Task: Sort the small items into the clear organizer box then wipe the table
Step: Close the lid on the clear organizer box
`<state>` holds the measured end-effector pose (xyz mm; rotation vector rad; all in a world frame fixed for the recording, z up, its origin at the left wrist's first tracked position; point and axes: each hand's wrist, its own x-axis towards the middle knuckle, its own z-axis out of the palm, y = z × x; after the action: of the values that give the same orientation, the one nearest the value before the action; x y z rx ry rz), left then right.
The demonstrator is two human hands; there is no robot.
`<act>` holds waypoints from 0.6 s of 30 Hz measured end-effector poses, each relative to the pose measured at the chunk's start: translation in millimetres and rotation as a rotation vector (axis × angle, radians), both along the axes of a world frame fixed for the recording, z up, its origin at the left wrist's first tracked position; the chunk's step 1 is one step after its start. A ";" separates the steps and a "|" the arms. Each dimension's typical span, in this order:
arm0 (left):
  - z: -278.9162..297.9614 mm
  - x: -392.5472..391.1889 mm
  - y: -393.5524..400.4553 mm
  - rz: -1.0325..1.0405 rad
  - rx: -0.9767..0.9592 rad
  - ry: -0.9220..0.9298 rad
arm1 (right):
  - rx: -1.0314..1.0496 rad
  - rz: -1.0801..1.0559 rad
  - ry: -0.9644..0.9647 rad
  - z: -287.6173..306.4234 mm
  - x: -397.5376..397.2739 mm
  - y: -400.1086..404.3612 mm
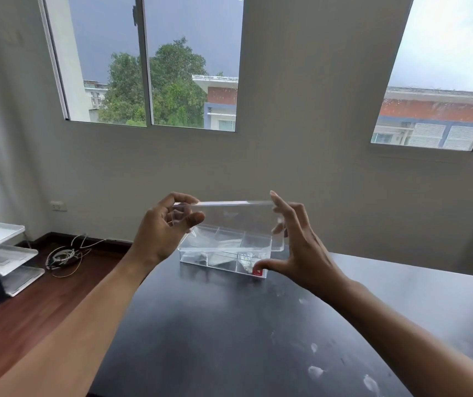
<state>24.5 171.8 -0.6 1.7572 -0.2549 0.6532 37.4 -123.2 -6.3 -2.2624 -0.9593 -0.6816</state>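
Head view looks forward and down over the table (229, 339), close.

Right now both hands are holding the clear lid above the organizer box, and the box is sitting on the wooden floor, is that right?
Not quite. The head view shows the organizer box sitting on the dark table, not the floor. The left hand and right hand do hold the clear lid above it.

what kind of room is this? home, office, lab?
Probably a sparsely furnished room in a home or small office, on an upper floor. Cues: sliding windows looking out on treetops and rooftops, wood flooring with a coil of cable by the wall, and a dark table.
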 end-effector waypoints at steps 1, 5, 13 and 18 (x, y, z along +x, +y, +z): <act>1.7 4.0 -2.1 -0.019 -0.016 0.005 | -0.016 -0.025 -0.036 0.2 2.7 1.9; 2.8 21.7 -10.0 0.033 -0.083 0.019 | -0.002 -0.107 -0.046 -0.9 11.1 10.9; -20.6 43.8 -16.4 0.183 -0.108 0.018 | 0.007 -0.163 0.193 -9.5 36.1 15.4; -41.0 47.7 -14.0 0.154 -0.010 0.106 | 0.025 -0.169 0.378 -14.2 54.2 16.2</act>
<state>72.2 157.7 -41.5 1.8080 -0.0431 0.6673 91.6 -107.0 -20.4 -2.3537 -0.5805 -0.3118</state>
